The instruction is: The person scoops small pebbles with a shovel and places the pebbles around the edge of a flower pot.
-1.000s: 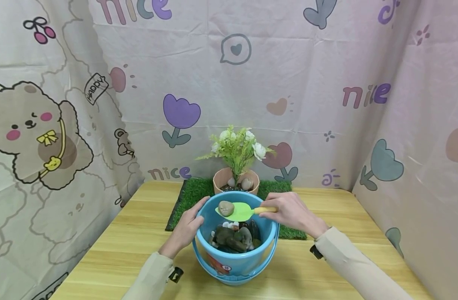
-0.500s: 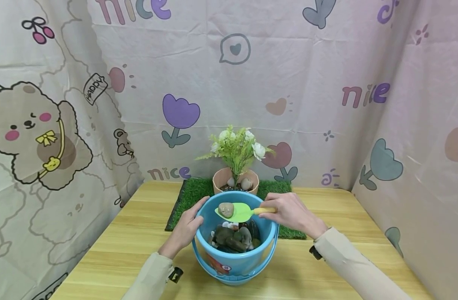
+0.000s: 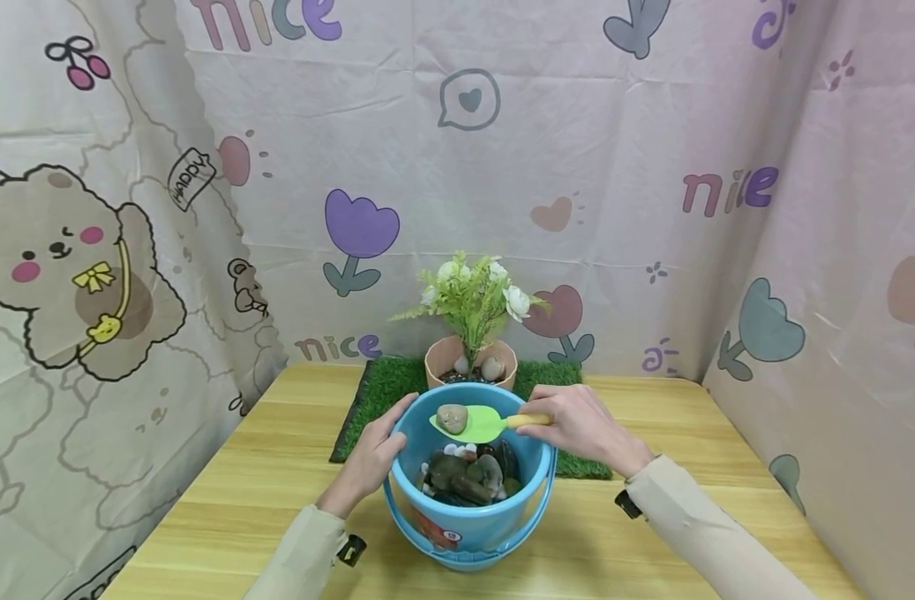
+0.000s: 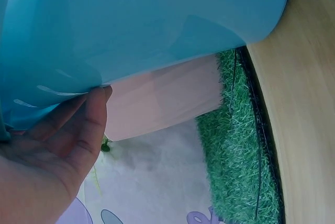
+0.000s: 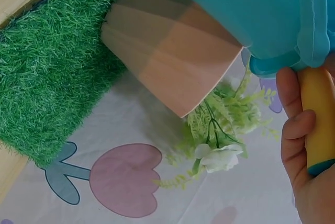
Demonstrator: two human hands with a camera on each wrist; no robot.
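A stone (image 3: 452,419) on a trowel (image 3: 487,426) over the bucket (image 3: 491,532)
Head view: midway between the tabletop's (image 3: 277,450) side edges, the stone looks hard, smooth, apt to roll; the right hand (image 3: 580,423) curls round the trowel's handle (image 3: 531,420); the left hand (image 3: 371,454) pinches the bucket's rim (image 3: 467,514). Left wrist: fingers (image 4: 90,124) lie against the likely slick wall (image 4: 157,25). Right wrist: the thick handle seems the steadiest hold.

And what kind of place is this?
Maybe a small play corner indoors, though I can't be sure: cartoon-printed cloth hangs behind and on both sides of a wooden table, with a blue bucket standing on top.
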